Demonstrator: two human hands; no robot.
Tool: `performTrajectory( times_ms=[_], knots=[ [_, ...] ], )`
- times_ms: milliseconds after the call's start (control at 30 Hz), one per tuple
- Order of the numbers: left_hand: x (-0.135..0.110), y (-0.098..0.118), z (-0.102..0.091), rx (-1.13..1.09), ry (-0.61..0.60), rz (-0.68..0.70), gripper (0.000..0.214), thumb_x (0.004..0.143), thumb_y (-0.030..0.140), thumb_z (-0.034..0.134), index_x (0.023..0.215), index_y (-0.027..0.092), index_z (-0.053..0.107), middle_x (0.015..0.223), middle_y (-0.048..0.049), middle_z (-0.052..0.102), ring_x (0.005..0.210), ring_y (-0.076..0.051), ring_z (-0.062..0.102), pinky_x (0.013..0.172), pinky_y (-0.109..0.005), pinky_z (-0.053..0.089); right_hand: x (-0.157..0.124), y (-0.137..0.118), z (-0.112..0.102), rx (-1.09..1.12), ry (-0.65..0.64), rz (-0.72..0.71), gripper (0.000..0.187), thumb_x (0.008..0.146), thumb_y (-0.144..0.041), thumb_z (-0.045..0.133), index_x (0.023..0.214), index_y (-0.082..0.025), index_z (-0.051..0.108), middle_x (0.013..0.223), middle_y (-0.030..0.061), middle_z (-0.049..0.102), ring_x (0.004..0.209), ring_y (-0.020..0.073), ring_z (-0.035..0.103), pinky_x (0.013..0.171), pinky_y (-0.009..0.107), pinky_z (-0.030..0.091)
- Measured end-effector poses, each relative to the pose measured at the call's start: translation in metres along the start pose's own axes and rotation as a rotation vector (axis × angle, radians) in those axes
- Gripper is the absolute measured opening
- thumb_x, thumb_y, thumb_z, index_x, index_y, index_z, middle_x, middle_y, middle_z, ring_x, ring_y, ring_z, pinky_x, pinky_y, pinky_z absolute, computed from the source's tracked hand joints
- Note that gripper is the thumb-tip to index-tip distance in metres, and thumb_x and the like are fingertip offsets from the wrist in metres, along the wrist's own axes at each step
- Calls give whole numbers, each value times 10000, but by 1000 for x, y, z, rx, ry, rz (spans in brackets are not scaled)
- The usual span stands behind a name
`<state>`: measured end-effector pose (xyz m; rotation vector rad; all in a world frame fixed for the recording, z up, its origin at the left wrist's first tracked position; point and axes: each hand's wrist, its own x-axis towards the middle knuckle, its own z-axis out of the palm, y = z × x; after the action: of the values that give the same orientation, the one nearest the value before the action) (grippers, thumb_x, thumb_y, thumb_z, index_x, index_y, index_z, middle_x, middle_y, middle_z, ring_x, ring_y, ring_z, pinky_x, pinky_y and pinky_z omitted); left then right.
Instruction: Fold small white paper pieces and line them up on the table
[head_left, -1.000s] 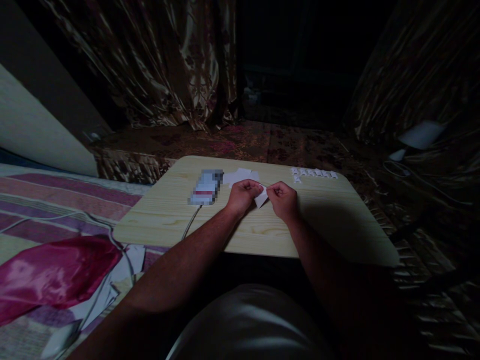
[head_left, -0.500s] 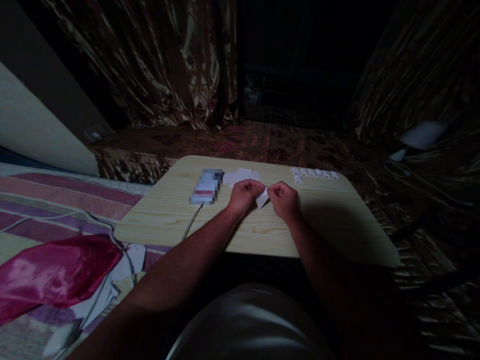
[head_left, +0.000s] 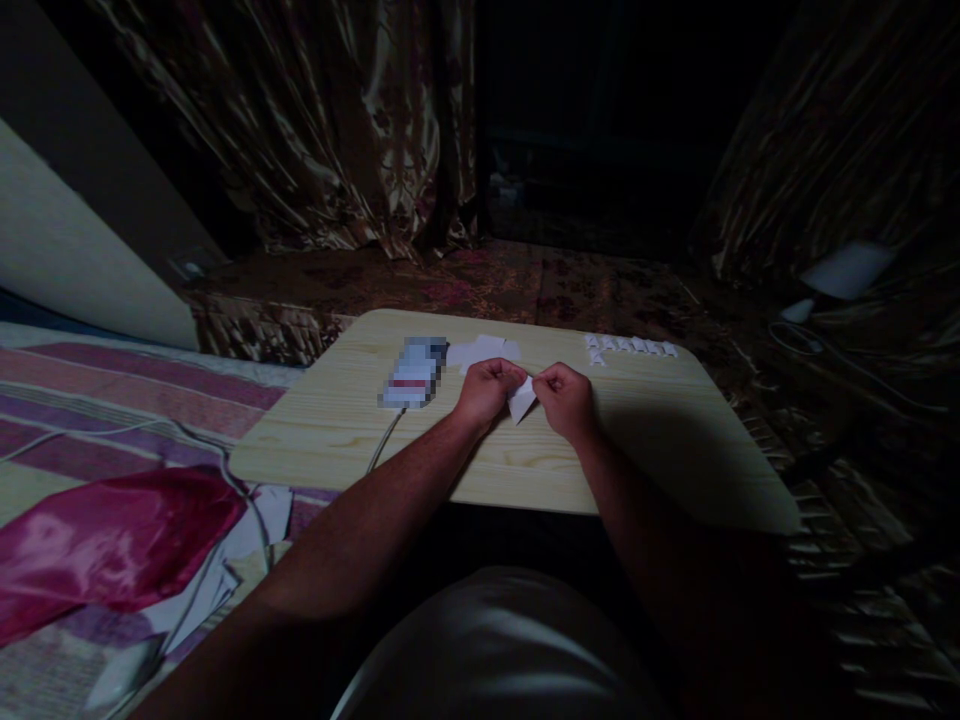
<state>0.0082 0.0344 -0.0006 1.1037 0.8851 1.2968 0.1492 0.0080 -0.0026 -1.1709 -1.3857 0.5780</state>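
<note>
Bridging left grip (head_left: 484, 393), right grip (head_left: 568, 398): white paper (head_left: 521, 401).

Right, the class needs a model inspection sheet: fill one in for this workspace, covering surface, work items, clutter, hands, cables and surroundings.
Surface: pale wood-grain table, partly in shadow on the right.
Work items: white paper piece between the hands; white sheets beyond the left hand; small folded pieces at far right, most in a row.
Clutter: pixelated device on the table; pink cloth and papers on striped bedding.
Hands: left hand and right hand both pinch the paper piece.
Cables: one runs from the device; another crosses the bedding.
Surroundings: patterned curtains; dim lighting.
</note>
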Motion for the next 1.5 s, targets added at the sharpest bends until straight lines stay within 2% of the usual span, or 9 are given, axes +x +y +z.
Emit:
performTrajectory(
  times_ms=[133,233,500,733,900,1167,1367,1500],
  knots=[
    [1,-3,-2,92,-95,-12,209,591,284,780,687,119,695,642,-37,668,531,-102,513,528,-246,383,4,9,-3,45,-18,33,88,686,-268,601,646,-191,586,564,-27,565,532,126,505,506,239,385],
    [1,-4,-4,167,-155,-64,240,595,329,784,658,124,674,568,-18,618,477,-91,461,481,-239,337,5,14,-5,44,-37,64,87,672,-265,598,631,-190,582,564,-26,562,534,126,499,510,241,384],
    [2,-5,-8,239,-197,-62,240,613,348,753,621,137,641,525,0,569,459,-83,433,467,-227,315,6,11,-7,67,-111,108,89,650,-264,599,615,-184,581,546,-31,552,514,116,478,489,234,357],
    [0,0,-11,322,-300,-78,292,634,398,759,610,134,638,486,7,535,421,-68,388,432,-216,247,7,17,-10,53,-145,127,90,653,-272,596,615,-191,590,511,-39,541,487,116,461,476,235,348],
    [-1,0,-11,295,-310,-100,329,611,417,786,601,143,605,483,3,536,407,-73,397,418,-217,240,7,17,-10,66,-158,145,90,642,-271,603,601,-193,588,513,-36,547,486,118,466,473,237,347],
    [0,0,-12,333,-378,-71,317,648,412,769,619,140,609,531,-4,567,442,-66,415,435,-206,259,7,15,-12,79,-154,167,91,640,-277,601,606,-193,592,498,-40,530,476,118,461,469,238,345],
    [-1,0,-12,339,-396,-102,296,647,390,756,617,151,584,459,30,484,397,-59,351,411,-213,217,6,12,-11,91,-182,198,90,631,-277,606,613,-190,591,497,-42,535,452,110,442,453,238,335],
    [-1,1,-11,405,-396,-69,267,651,370,733,622,146,590,490,29,501,427,-59,371,430,-207,230,7,14,-11,77,-163,191,101,634,-281,607,622,-181,602,526,-34,554,474,111,462,454,233,331]
  ],
)
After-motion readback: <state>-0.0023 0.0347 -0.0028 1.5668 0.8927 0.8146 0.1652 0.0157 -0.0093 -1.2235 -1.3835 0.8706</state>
